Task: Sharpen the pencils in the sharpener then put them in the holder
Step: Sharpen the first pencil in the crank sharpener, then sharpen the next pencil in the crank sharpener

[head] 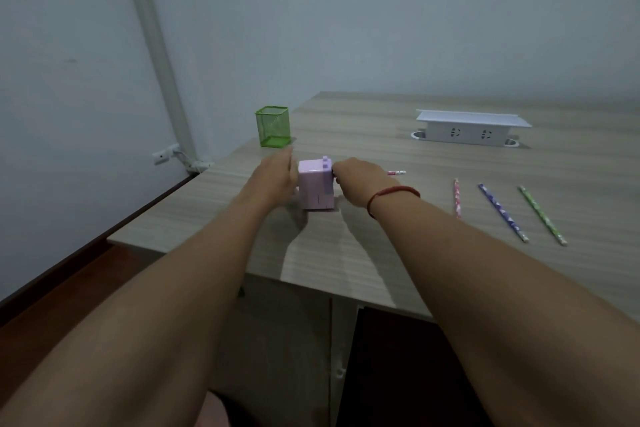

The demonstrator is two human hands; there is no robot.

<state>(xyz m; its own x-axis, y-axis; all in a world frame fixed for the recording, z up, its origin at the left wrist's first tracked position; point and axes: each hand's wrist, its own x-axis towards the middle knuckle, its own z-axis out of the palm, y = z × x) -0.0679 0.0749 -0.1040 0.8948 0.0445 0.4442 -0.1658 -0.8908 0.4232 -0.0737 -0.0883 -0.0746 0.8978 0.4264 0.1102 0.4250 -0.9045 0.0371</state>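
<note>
Pink sharpener (316,188) near the desk's (433,253) front edge — left hand (277,174) cups it, right hand (356,175) pinches the pencil (397,172) — a hard push could snap its tip.

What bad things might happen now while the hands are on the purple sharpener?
The sharpener sits fairly near the table edge, so a hard push from the right hand might slide it off. The pencil poking out past that hand could snap if bent. The loose pencils might roll if bumped.
</note>
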